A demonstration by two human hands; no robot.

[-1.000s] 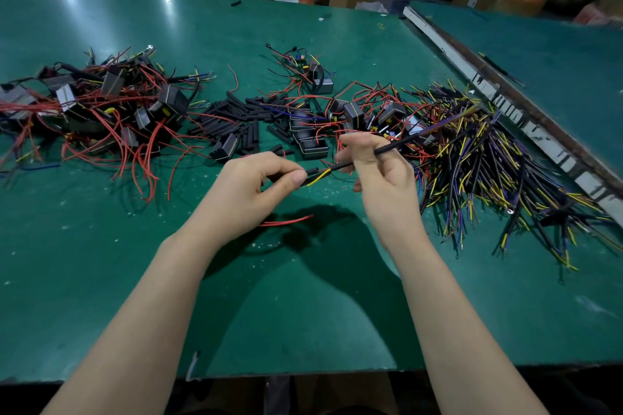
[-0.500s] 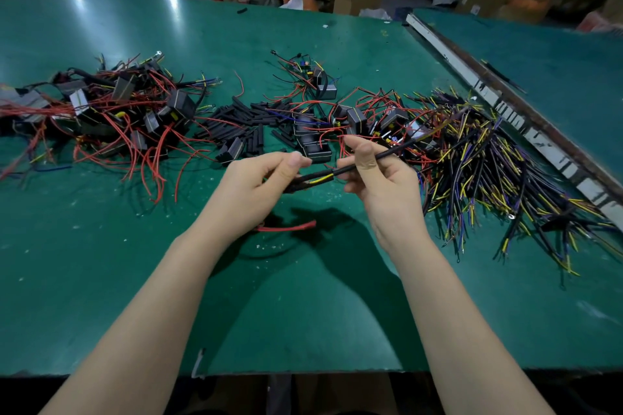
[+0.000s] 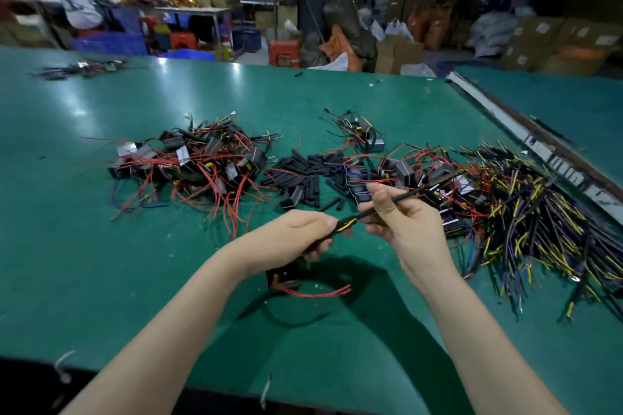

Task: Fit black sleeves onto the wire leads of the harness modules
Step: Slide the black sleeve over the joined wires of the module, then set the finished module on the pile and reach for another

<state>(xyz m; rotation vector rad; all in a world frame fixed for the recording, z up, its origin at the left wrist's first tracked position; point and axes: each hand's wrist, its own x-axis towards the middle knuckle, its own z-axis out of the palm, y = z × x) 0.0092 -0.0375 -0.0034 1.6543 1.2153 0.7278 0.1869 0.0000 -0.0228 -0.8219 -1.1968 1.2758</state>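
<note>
My left hand (image 3: pixel 296 239) pinches a black sleeve (image 3: pixel 347 224) with yellow wire showing at its mouth. A black harness module (image 3: pixel 286 274) hangs below that hand, with red leads (image 3: pixel 317 293) curling out over the table. My right hand (image 3: pixel 401 222) pinches the black wire bundle (image 3: pixel 404 196) that runs into the sleeve from the upper right. Loose black sleeves (image 3: pixel 303 175) lie in a heap just beyond my hands.
A pile of modules with red leads (image 3: pixel 195 165) lies at left on the green table (image 3: pixel 101 280). More modules (image 3: pixel 404 172) sit behind my right hand. Black, yellow and blue wire bundles (image 3: pixel 539 222) spread at right. A metal rail (image 3: pixel 539 145) borders the table at right. People work at far tables.
The camera has tilted up, showing the workshop behind. My hands have come closer together along the wire, and the module with red leads has lifted slightly under my left hand.
</note>
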